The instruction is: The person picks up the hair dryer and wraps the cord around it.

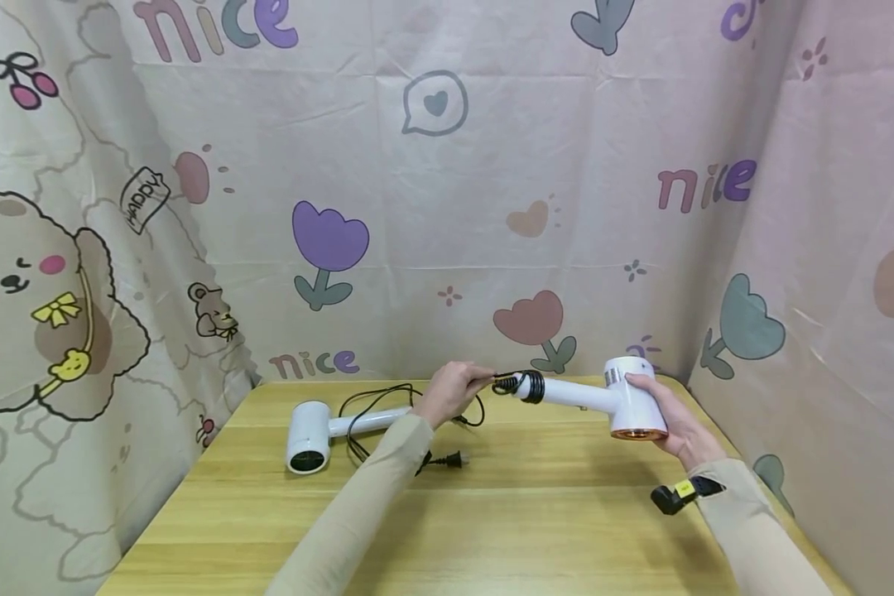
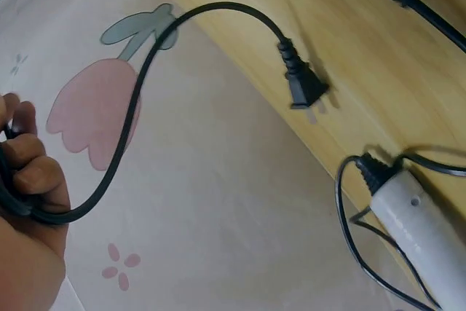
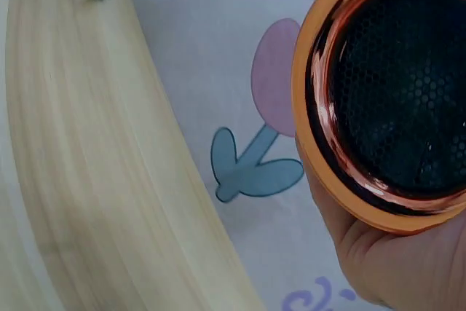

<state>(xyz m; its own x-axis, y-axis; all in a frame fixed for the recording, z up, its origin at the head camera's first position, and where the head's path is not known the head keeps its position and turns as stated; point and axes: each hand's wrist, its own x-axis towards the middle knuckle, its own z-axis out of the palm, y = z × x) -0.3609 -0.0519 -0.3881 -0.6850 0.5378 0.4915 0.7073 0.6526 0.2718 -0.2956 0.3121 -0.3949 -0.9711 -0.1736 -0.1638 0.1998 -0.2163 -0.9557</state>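
Note:
Above the right part of the table, my right hand (image 1: 681,424) grips a white hair dryer (image 1: 632,412) by its head. The dryer's handle points left, with its black cord (image 1: 535,386) wound round the end. My left hand (image 1: 450,391) holds part of this cord beside the handle's tip. In the left wrist view a length of cord (image 2: 129,114) loops out of the curled fingers to a hanging two-pin plug (image 2: 304,87). The right wrist view shows the dryer's copper-coloured rim (image 3: 320,71) around a dark mesh, with the palm beneath it.
A second white hair dryer (image 1: 309,434) lies at the left of the wooden table (image 1: 536,538), its handle partly behind my left hand. Its black cord loops around the handle, and a plug (image 1: 453,459) lies nearby. A printed curtain (image 1: 432,190) surrounds the table's back and sides.

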